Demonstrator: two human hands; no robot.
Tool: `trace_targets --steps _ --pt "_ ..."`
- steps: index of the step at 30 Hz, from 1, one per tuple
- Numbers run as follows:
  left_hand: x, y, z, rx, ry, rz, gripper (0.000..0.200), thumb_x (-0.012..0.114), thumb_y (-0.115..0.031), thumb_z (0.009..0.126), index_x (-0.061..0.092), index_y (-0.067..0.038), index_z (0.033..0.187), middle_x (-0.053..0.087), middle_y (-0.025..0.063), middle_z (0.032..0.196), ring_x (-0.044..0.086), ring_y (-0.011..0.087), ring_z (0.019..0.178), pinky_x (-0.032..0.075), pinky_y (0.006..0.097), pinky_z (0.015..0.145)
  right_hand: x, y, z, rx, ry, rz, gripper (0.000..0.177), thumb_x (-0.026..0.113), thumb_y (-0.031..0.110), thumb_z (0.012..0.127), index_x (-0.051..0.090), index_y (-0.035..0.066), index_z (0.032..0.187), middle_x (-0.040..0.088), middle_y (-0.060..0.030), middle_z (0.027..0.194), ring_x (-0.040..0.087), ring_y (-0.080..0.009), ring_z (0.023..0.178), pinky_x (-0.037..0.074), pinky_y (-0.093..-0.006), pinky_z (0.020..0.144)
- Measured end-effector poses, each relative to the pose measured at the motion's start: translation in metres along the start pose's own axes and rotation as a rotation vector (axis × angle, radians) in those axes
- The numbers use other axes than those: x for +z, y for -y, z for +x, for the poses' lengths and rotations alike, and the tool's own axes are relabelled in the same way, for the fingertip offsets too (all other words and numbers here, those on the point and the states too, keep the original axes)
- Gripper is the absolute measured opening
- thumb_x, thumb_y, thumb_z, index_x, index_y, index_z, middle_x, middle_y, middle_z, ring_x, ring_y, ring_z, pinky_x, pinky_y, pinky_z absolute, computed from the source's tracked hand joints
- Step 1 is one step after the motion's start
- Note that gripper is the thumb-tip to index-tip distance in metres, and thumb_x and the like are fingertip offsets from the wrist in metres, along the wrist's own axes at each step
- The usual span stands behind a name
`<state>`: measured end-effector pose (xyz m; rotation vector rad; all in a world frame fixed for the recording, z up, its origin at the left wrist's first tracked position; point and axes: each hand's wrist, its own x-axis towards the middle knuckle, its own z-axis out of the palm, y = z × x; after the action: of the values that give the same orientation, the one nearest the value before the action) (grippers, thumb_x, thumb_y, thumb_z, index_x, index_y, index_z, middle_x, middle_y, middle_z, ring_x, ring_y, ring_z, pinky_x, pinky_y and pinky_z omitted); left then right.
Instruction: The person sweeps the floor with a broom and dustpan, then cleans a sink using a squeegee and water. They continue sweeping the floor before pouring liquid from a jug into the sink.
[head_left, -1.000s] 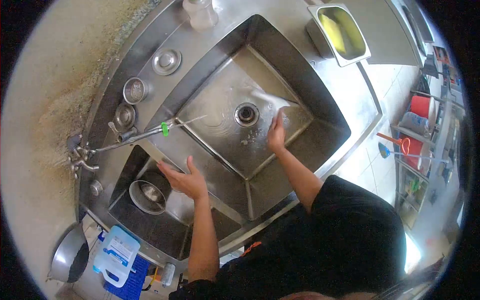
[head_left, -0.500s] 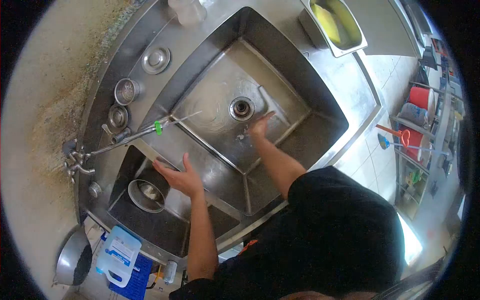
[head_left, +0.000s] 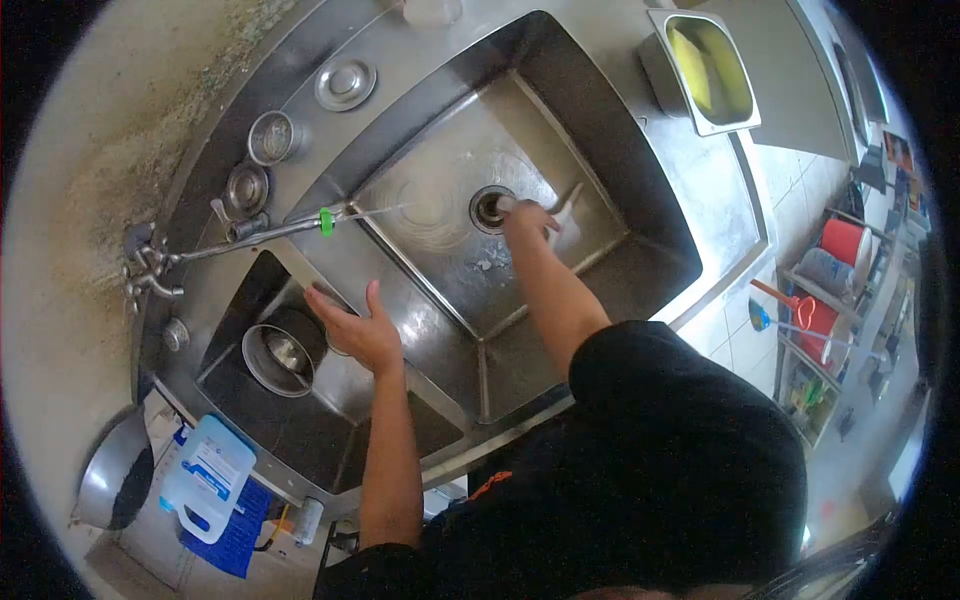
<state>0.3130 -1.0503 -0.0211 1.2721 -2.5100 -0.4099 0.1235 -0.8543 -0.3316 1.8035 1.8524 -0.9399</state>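
Blurred whitish item [head_left: 566,226], container [head_left: 432,11] cut off, label [head_left: 212,474] unreadable

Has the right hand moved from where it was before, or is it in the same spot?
Yes. The right hand has moved closer to the sink's drain. Before, it was farther off; now it is right beside the drain.

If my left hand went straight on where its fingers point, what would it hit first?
Probably the faucet spout; your left hand points toward it, though depth is unclear, so it might pass over or under.
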Motion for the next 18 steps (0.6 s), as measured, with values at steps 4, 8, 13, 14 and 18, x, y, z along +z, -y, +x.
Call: trace_targets --steps 4,8,13,14,18 --pt "-0.001 0.001 -0.001 -0.002 -0.026 0.014 0.095 0.077 -0.038 0.082 0.026 0.008 0.147 0.035 0.0301 0.150 0.039 0.0442 0.137 0.034 0.0475 0.111 -0.014 -0.007 -0.093 -0.088 0.315 0.163 0.065 0.044 0.045 0.098 0.033 0.001 0.145 0.057 -0.0212 0.130 0.059 -0.0364 0.117 0.047 -0.0486 0.100" --pt "-0.005 -0.003 0.003 -0.037 0.014 -0.004 0.093 0.076 -0.038 0.083 0.027 0.008 0.147 0.034 0.0293 0.150 0.036 0.0426 0.139 0.033 0.0470 0.112 -0.055 -0.008 -0.133 -0.416 0.414 0.124 0.056 0.045 0.035 0.101 0.038 -0.004 0.140 0.059 -0.0246 0.125 0.059 -0.0365 0.116 0.048 -0.0433 0.099" --pt "-0.008 0.001 0.004 -0.050 0.026 0.002 0.091 0.075 -0.039 0.084 0.028 0.007 0.147 0.036 0.0290 0.149 0.037 0.0425 0.138 0.033 0.0483 0.111 -0.064 0.025 -0.056 -1.037 0.221 -0.441 0.077 0.050 0.030 0.097 0.008 -0.005 0.152 0.063 -0.0356 0.109 0.062 -0.0482 0.102 0.049 -0.0487 0.090" --pt "-0.009 0.000 0.003 -0.073 0.022 0.012 0.091 0.075 -0.039 0.084 0.028 0.007 0.147 0.036 0.0290 0.149 0.037 0.0425 0.138 0.033 0.0483 0.111 -0.056 0.024 -0.033 -1.064 0.261 -0.494 0.080 0.051 0.030 0.096 0.004 -0.003 0.152 0.065 -0.0358 0.099 0.063 -0.0500 0.095 0.049 -0.0515 0.087" --pt "-0.006 0.005 0.003 -0.073 0.006 0.007 0.093 0.077 -0.038 0.082 0.028 0.006 0.147 0.036 0.0292 0.149 0.039 0.0430 0.137 0.033 0.0494 0.110 -0.092 0.014 -0.038 -1.240 0.513 -0.724 0.078 0.051 0.028 0.097 0.005 0.003 0.154 0.065 -0.0350 0.097 0.063 -0.0516 0.093 0.050 -0.0539 0.085"
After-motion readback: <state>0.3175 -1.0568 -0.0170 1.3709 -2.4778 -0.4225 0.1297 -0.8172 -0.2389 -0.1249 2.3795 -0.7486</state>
